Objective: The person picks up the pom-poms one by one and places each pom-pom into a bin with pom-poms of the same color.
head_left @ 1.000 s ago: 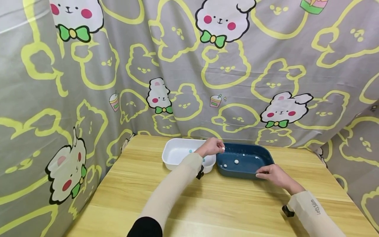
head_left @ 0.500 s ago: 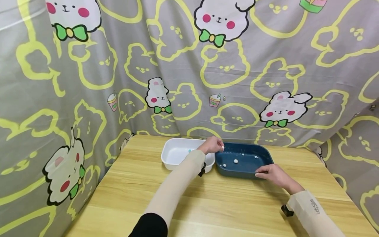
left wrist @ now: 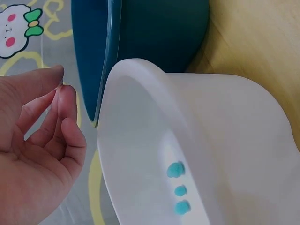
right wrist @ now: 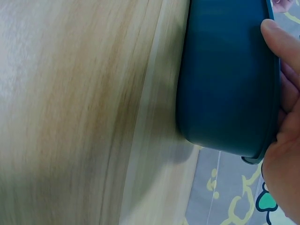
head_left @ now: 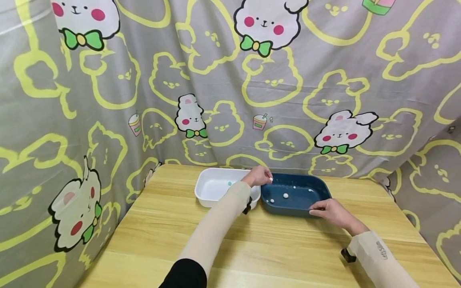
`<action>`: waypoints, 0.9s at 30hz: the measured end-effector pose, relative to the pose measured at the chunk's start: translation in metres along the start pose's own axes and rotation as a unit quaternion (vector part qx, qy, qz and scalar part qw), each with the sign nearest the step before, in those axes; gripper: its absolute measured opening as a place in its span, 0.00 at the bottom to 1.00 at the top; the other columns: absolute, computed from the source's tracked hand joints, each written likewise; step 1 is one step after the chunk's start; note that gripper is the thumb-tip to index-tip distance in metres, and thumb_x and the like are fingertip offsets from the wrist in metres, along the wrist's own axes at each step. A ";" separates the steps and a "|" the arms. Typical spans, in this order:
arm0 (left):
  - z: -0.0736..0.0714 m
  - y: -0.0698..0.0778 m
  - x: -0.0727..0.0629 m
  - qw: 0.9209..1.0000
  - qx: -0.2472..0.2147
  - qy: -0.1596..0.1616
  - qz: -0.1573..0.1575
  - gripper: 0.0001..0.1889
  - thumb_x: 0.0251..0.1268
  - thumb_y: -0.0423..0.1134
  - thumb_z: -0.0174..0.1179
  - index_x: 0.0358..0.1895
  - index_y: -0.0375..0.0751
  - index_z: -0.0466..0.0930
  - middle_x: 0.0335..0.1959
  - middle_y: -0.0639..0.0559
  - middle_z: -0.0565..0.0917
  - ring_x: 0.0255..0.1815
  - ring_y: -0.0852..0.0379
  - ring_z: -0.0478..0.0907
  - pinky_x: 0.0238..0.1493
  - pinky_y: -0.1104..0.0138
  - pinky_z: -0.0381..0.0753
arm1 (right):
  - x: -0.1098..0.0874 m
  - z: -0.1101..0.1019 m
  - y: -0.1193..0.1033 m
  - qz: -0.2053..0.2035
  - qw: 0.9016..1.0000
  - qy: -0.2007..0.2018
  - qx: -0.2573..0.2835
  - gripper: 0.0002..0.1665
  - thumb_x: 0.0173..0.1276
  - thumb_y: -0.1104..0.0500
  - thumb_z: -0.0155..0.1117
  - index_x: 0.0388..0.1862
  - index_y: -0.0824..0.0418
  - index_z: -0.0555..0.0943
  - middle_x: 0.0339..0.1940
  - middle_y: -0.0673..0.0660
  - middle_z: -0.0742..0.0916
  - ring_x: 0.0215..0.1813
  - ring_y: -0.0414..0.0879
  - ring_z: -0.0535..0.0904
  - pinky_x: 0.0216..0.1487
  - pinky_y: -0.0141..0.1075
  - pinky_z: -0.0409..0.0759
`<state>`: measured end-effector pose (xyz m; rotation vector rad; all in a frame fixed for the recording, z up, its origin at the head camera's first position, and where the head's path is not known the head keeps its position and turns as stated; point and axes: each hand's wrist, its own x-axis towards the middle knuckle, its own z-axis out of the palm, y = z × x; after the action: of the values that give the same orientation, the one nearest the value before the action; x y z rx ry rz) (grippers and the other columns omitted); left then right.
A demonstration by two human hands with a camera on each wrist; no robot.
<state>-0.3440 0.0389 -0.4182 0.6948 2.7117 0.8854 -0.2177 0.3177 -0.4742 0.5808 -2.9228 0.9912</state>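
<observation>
My left hand (head_left: 260, 176) is over the seam between two basins, thumb and fingertips pinching a small white pompom (head_left: 271, 179). The left wrist view shows that hand (left wrist: 42, 136) with its thumb meeting the fingertips, and the pompom hidden there. Several white pompoms of mixed size, the largest a white ball (head_left: 285, 196), lie in the dark blue basin (head_left: 302, 214). My right hand (head_left: 333, 212) grips that basin's near right rim; in the right wrist view the thumb (right wrist: 281, 40) presses the outer side. Teal pompoms (left wrist: 176, 169) lie in the white basin (head_left: 205, 200).
Both basins stand side by side at the back of the wooden table (head_left: 201, 256). A patterned curtain (head_left: 223, 80) hangs right behind the table and along its left and right sides. My left forearm crosses in front of the white basin.
The view has shifted slightly, so everything sits a little further left. Both hands keep nearly the same place, the left with the white pompom and the right at the blue rim.
</observation>
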 end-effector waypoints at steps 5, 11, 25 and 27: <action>0.000 -0.001 0.001 1.000 0.008 0.001 0.003 0.02 0.59 0.36 0.65 0.33 0.43 0.84 0.32 0.57 0.81 0.34 0.61 0.73 0.36 0.72 0.73 | -0.001 -0.001 0.001 0.001 1.000 0.001 -0.001 0.11 0.64 0.48 0.65 0.36 0.53 0.87 0.34 0.46 0.86 0.36 0.37 0.79 0.34 0.32 0.78; 0.002 -0.003 0.000 0.999 0.045 0.003 0.009 0.02 0.59 0.38 0.65 0.33 0.44 0.84 0.31 0.58 0.80 0.33 0.62 0.72 0.35 0.73 0.72 | -0.003 -0.001 0.000 0.003 1.000 -0.003 0.000 0.11 0.64 0.48 0.65 0.36 0.52 0.86 0.34 0.46 0.86 0.36 0.37 0.79 0.34 0.32 0.78; -0.001 -0.008 -0.007 1.000 0.021 0.008 -0.008 0.07 0.58 0.37 0.66 0.39 0.43 0.84 0.37 0.54 0.83 0.40 0.59 0.77 0.43 0.70 0.75 | -0.005 -0.004 -0.002 -0.002 1.000 -0.002 -0.010 0.10 0.64 0.48 0.65 0.36 0.52 0.86 0.34 0.46 0.86 0.36 0.37 0.80 0.35 0.32 0.78; -0.002 -0.008 -0.010 1.000 0.023 0.005 -0.002 0.06 0.58 0.37 0.66 0.38 0.43 0.84 0.36 0.55 0.83 0.39 0.60 0.77 0.43 0.70 0.75 | -0.006 -0.005 -0.001 -0.002 1.000 -0.004 -0.010 0.11 0.64 0.48 0.65 0.36 0.52 0.87 0.34 0.46 0.86 0.37 0.37 0.80 0.35 0.32 0.78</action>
<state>-0.3386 0.0273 -0.4209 0.6966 2.7484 0.8312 -0.2127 0.3220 -0.4703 0.5915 -2.9338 0.9600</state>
